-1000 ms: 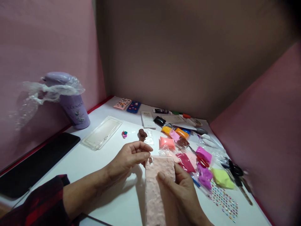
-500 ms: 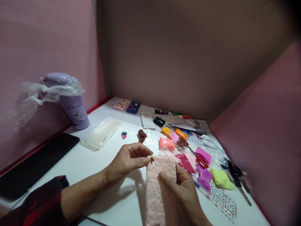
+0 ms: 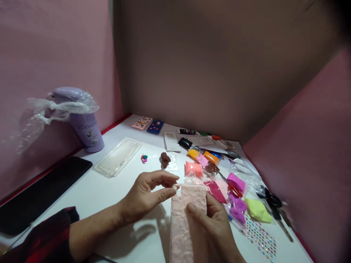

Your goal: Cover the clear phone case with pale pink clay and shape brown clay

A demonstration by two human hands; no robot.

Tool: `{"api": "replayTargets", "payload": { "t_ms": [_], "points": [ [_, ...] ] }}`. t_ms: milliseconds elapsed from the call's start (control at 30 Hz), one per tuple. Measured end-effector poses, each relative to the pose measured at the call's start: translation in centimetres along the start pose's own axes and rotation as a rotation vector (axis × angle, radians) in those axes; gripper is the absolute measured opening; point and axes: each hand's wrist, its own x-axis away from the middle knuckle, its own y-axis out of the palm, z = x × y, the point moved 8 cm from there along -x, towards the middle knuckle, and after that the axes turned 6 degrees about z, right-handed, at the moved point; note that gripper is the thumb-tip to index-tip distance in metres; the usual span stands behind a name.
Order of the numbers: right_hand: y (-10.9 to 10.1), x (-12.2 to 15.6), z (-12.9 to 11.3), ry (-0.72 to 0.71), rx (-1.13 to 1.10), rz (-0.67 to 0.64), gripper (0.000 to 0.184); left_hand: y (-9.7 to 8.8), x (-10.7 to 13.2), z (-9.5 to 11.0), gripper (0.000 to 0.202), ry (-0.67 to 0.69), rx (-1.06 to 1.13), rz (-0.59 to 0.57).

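Note:
My right hand (image 3: 212,228) grips a long flat slab covered in pale pink clay (image 3: 182,223), thumb pressed on its face. My left hand (image 3: 149,193) pinches at the slab's top left corner, thumb and forefinger closed together there; what is between them is too small to make out. Both hands hover just above the white table (image 3: 109,190). A brown clay lump (image 3: 165,159) lies on a small clear bag beyond my left hand.
Several coloured clay packets (image 3: 216,182) crowd the right side, with red-handled scissors (image 3: 233,188), a gem sticker sheet (image 3: 260,237) and black scissors (image 3: 272,202). A clear phone case (image 3: 117,157), lilac cup (image 3: 82,124) under plastic wrap and a black slab (image 3: 38,195) stand left.
My left fingers have shifted slightly down and right, closing onto the slab's top left corner. The slab and right hand have hardly moved.

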Motion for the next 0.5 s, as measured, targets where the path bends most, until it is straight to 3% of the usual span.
{"api": "replayTargets", "payload": {
  "t_ms": [167,367,500],
  "points": [
    [-0.2,0.0,0.0,-0.007,0.030,-0.007,0.037,0.5,0.3,2.4,0.016,0.272,-0.196,-0.055],
    [-0.2,0.0,-0.2,-0.026,0.041,0.002,0.037,0.0,0.0,1.1,0.019,0.116,-0.139,-0.015],
    [-0.1,0.0,-0.1,-0.017,0.042,0.000,0.038,0.5,0.3,1.6,0.020,0.153,-0.155,-0.081]
  ]
}}
